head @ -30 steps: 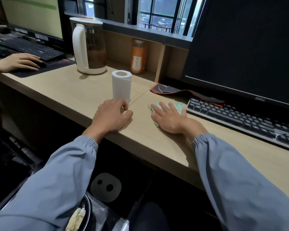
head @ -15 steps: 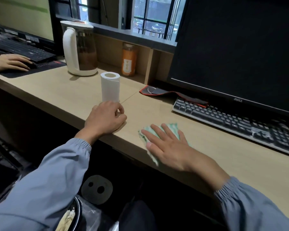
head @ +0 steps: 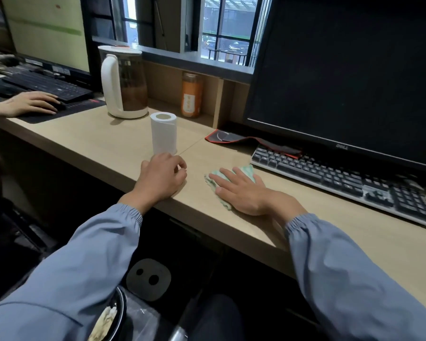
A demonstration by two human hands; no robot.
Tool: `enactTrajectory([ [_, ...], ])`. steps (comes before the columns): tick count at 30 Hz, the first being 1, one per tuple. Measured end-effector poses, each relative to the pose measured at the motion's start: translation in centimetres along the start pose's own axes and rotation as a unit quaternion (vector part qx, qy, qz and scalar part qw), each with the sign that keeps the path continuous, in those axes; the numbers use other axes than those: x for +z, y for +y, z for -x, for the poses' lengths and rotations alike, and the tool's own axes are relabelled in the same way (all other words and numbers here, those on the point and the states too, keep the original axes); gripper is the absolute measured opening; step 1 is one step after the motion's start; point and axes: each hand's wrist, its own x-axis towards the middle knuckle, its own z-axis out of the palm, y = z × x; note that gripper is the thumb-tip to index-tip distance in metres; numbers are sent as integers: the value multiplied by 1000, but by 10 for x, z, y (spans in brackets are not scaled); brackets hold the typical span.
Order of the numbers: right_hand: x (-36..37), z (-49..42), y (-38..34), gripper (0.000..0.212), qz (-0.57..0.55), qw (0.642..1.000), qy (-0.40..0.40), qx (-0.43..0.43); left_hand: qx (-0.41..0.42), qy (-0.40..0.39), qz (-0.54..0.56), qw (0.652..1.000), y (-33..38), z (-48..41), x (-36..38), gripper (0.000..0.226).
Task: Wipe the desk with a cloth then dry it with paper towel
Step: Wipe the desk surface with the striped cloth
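We see the right hand point(head: 244, 193) flat on the green cloth point(head: 247, 169), fingers straight, pressing it onto the table point(head: 103, 143) near the front edge, just left of the keyboard point(head: 342, 178). The left hand point(head: 160, 178) rests on the table, fingers loosely curled, holding nothing. The paper towel roll point(head: 164, 136) stands upright just behind it (contact: we can't tell). The white kettle point(head: 123, 82) sits further back.
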Motion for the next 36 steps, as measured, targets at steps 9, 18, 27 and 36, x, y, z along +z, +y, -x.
enactTrajectory([
  [9, 23, 164, 32, 48, -7, 999, -20, -40, 48, -1, 71, 996, 55, 10, 9, 17],
  [18, 3, 73, 46, 51, 11, 999, -31, -9, 91, 21, 98, 991, 108, 32, 38, 20],
  [27, -17, -8, 48, 55, 18, 998, -11, -56, 53, 66, 91, 992, 103, 32, 45, 23],
  [36, -6, 79, 110, 52, 1, 1000, -11, -6, 70, 28, 53, 996, 103, 36, 40, 32],
])
